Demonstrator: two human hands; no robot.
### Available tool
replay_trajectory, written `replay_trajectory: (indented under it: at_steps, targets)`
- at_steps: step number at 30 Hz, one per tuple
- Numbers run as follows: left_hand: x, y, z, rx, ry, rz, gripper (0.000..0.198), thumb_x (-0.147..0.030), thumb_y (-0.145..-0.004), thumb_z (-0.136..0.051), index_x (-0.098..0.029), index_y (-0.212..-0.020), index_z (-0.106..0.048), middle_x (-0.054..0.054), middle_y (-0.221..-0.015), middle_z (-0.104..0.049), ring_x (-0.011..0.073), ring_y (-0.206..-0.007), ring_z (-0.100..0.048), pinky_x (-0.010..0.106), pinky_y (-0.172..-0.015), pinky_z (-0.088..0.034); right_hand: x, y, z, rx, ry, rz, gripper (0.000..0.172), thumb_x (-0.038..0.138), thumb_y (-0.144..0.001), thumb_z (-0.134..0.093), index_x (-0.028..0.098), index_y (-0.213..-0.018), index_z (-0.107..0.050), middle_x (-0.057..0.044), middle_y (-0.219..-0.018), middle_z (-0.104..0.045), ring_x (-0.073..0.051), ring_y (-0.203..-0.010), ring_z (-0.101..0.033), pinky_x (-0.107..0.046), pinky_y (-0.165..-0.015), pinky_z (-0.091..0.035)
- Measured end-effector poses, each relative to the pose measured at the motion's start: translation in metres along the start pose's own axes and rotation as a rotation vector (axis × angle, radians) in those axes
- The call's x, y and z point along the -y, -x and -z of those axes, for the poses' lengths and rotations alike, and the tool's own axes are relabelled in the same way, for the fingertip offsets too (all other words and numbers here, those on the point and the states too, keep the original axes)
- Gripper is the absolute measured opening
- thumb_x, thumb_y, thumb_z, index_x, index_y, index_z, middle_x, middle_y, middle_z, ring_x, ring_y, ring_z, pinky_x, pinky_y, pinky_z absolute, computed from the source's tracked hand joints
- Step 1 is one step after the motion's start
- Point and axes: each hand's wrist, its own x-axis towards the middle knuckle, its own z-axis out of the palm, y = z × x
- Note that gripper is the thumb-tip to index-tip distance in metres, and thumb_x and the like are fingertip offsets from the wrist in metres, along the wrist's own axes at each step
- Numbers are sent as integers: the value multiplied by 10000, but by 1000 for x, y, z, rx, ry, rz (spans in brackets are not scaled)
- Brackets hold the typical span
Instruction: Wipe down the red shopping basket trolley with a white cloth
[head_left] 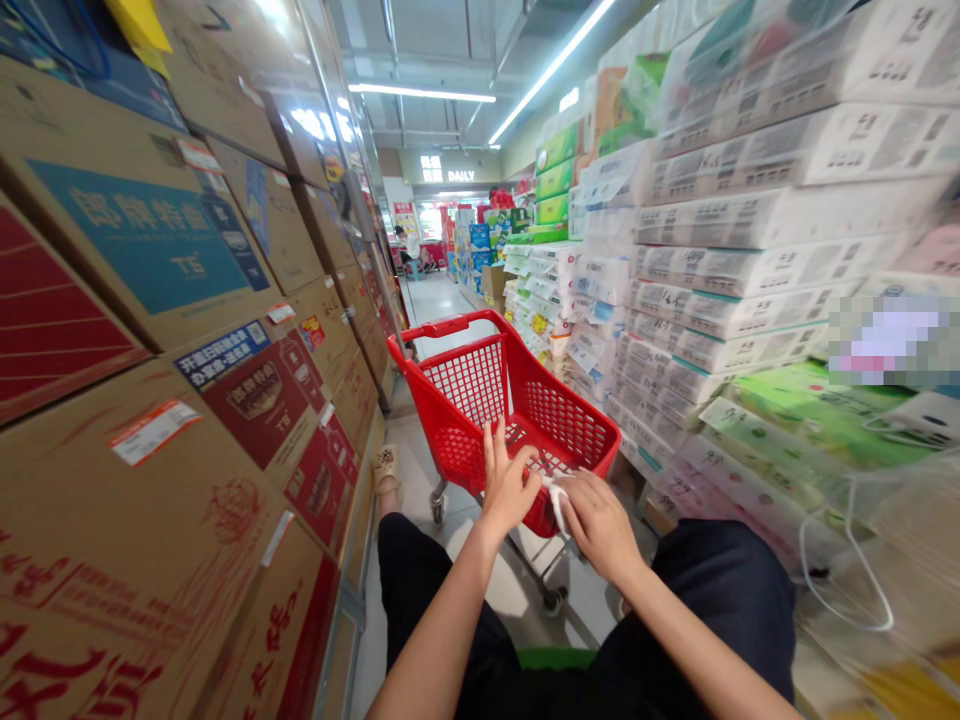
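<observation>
A crumpled white tissue (557,503), perhaps a wipe, is stretched between my two hands at the near rim of a red shopping cart (555,410). My left hand (511,482) pinches one end with thumb and forefinger, while its other fingers point up over the basket. The fingers of my right hand (598,515) are closed on the other part of the tissue, lower and to the right. The cart's basket has a perforated plastic wall, and its handle (450,327) is on the far side. My fingertips partly hide the near rim.
Stacked cardboard boxes (150,240) line the left side. Piles of white tissue packs (750,230) and green packs (810,400) crowd the right. My knees flank the cart, and a wheel (553,600) stands between them. A person (411,245) is far down the aisle.
</observation>
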Motion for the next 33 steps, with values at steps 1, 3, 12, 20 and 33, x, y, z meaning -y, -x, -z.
replay_trajectory:
  at_steps: [1, 3, 12, 20, 33]
  targets:
    - [1, 0, 1, 1, -2, -6, 339, -83, -809, -603, -259, -1091, -671, -59, -1681, 19, 346, -1545, 56, 569, -1235, -196, 7, 1, -2, -4, -8, 5, 308, 263, -1005, -448, 208, -1249, -628, -74, -1209, -701, -248, -1173, -612, -489, -1104, -450]
    - [2, 1, 3, 9, -3, -16, 357, -85, -818, -597, -262, -1120, -667, -50, -1682, 8, 341, -1546, 51, 565, -1233, -203, 12, 0, -3, 2, -14, 28, 316, 260, -1007, -450, 203, -1270, -616, -72, -1225, -697, -242, -1174, -609, -482, -1102, -448]
    - [24, -7, 10, 65, -7, -15, 312, -92, -814, -596, -257, -1069, -669, -5, -1676, -104, 328, -1550, 6, 585, -1199, -271, -38, -10, 11, 50, 51, 24, 357, 332, -1028, -409, 287, -1320, -611, -23, -1264, -691, -217, -1218, -593, -490, -1156, -378]
    - [9, 2, 8, 136, -83, -106, 362, -200, -980, -455, -290, -1309, -577, 24, -1604, -344, 229, -1538, -173, 562, -1252, -157, -17, -7, -5, 14, 59, 18, 448, 293, -1026, -408, 284, -1468, -482, -26, -1440, -574, -236, -1344, -502, -481, -1161, -398]
    - [18, 2, 18, 284, -126, -226, 956, -447, -772, -761, -238, -1565, -269, 93, -1591, -363, 296, -1488, -298, 550, -1262, -137, -46, 4, 3, 37, 147, 59, 571, 278, -1024, -409, 356, -1569, -255, 1, -1581, -385, -228, -1465, -354, -525, -1197, -337]
